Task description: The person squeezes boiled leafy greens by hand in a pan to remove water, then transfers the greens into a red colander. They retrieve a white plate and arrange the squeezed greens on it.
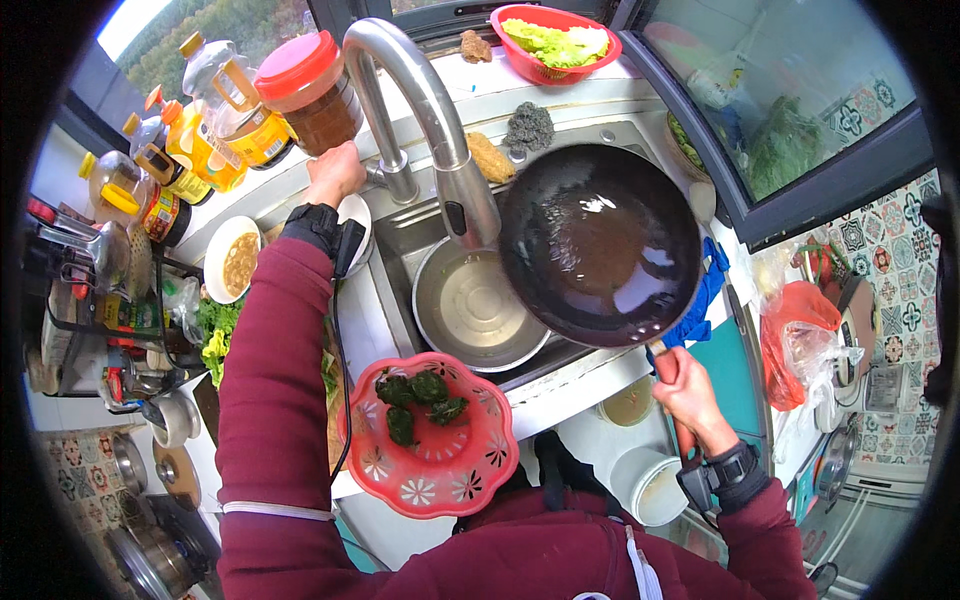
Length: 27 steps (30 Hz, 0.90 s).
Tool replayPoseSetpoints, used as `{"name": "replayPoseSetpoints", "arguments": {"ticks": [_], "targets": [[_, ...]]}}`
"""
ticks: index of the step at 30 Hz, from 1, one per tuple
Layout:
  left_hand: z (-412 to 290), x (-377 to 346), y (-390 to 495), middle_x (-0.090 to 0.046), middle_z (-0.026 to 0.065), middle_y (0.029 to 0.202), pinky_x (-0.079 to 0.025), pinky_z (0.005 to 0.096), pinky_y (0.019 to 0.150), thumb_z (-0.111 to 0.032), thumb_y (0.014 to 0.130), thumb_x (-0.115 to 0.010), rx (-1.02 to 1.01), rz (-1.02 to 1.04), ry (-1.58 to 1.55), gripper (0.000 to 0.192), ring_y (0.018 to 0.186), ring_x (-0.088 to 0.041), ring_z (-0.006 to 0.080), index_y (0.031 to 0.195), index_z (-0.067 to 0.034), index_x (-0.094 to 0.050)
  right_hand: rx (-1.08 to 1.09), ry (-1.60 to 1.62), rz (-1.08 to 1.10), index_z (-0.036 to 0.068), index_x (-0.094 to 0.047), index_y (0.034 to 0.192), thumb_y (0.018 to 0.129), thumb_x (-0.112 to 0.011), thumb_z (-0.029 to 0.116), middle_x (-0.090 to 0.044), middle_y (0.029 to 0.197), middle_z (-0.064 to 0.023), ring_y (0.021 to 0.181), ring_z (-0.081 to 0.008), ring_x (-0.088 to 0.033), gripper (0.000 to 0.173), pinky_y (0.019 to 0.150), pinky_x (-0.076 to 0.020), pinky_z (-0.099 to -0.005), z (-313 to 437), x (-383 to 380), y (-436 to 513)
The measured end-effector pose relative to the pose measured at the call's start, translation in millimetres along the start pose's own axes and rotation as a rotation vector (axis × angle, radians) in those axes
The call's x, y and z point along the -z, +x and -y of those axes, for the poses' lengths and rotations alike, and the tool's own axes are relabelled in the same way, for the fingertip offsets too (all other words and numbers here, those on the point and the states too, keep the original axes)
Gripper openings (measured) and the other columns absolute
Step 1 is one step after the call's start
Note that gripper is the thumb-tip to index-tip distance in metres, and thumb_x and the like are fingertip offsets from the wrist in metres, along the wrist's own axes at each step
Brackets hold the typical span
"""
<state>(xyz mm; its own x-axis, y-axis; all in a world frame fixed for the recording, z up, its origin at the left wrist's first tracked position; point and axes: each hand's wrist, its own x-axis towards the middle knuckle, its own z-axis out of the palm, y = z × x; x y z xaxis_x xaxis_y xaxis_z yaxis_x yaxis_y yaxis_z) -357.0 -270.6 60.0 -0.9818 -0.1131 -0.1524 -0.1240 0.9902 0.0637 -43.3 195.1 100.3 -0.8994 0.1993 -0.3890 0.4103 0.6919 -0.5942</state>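
My right hand grips the handle of a dark wok, holding it over the right part of the steel sink. Some water glistens on the wok's inner surface. At the base of the arched pull-down faucet, my left hand is closed on the side lever, which is mostly hidden by the fingers. Below the spout, a metal basin with water stands in the sink, its right side covered by the wok. Nearer my body, a red openwork plastic basket contains several dark green leafy clumps.
Oil bottles and a red-lidded jar line the left sill. A steel scourer lies behind the sink. Lettuce fills a red colander. An open window sash juts in at right. A white bucket stands below.
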Motion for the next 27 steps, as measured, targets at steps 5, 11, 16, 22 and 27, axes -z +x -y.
{"name": "replayPoseSetpoints", "arguments": {"ticks": [5, 11, 16, 22, 27], "targets": [[-1.4, -5.1, -11.7, -0.063, 0.019, 0.111, -0.04, 0.0507, 0.089, -0.012, 0.076, -0.053, -0.006, -0.053, -0.015, 0.031, 0.109, -0.058, 0.0338, 0.106, -0.005, -0.058, -0.093, -0.162, 0.016, 0.001, -0.054, 0.096, 0.063, -0.063, 0.012, -0.06, 0.081, -0.0184, 0.076, -0.0331, -0.061, 0.036, 0.071, -0.048, -0.0374, -24.0, 20.8, -42.6], [-5.0, -7.8, -21.6, -0.063, 0.0156, 0.108, -0.039, 0.0512, 0.086, -0.013, 0.075, -0.054, -0.008, -0.076, -0.016, 0.027, 0.106, -0.058, 0.0334, 0.101, -0.009, -0.058, -0.191, 0.327, 0.265, 0.001, -0.053, 0.1, 0.066, -0.062, 0.006, -0.056, 0.073, -0.0064, 0.055, -0.0165, -0.056, 0.035, 0.047, -0.0439, -0.0296, -19.1, 7.3, -23.4], [0.9, -12.8, -31.7, -0.063, 0.015, 0.107, -0.043, 0.0443, 0.086, -0.019, 0.077, -0.059, -0.014, -0.101, -0.112, 0.035, 0.106, -0.057, 0.0333, 0.111, -0.012, -0.053, -0.119, 0.358, 0.186, 0.0, -0.052, 0.1, 0.067, -0.061, 0.007, -0.052, 0.067, -0.0044, 0.05, -0.0139, -0.052, 0.035, 0.045, -0.0418, -0.0288, -23.6, -17.4, 17.6], [35.1, 19.6, -123.1, -0.057, 0.017, 0.118, -0.042, 0.0372, 0.096, -0.014, 0.084, -0.061, -0.271, -0.31, -0.484, 0.039, 0.111, -0.054, 0.0308, 0.12, -0.003, -0.051, -0.047, 0.023, 0.079, -0.003, -0.05, 0.096, 0.064, -0.065, 0.015, -0.059, 0.077, -0.0158, 0.065, -0.0287, -0.062, 0.04, 0.057, -0.0494, -0.0371, -59.7, -7.2, -0.8], [88.5, 23.1, -286.7, -0.055, 0.0136, 0.122, -0.039, 0.0309, 0.097, -0.005, 0.09, -0.054, -0.118, -0.233, -0.724, 0.036, 0.115, -0.051, 0.0196, 0.124, 0.002, -0.046, -0.145, 0.414, 0.36, -0.002, -0.051, 0.099, 0.069, -0.063, 0.009, -0.056, 0.072, -0.0083, 0.053, -0.0144, -0.057, 0.034, 0.043, -0.0438, -0.0283, -57.6, -21.3, -1.3]]}}
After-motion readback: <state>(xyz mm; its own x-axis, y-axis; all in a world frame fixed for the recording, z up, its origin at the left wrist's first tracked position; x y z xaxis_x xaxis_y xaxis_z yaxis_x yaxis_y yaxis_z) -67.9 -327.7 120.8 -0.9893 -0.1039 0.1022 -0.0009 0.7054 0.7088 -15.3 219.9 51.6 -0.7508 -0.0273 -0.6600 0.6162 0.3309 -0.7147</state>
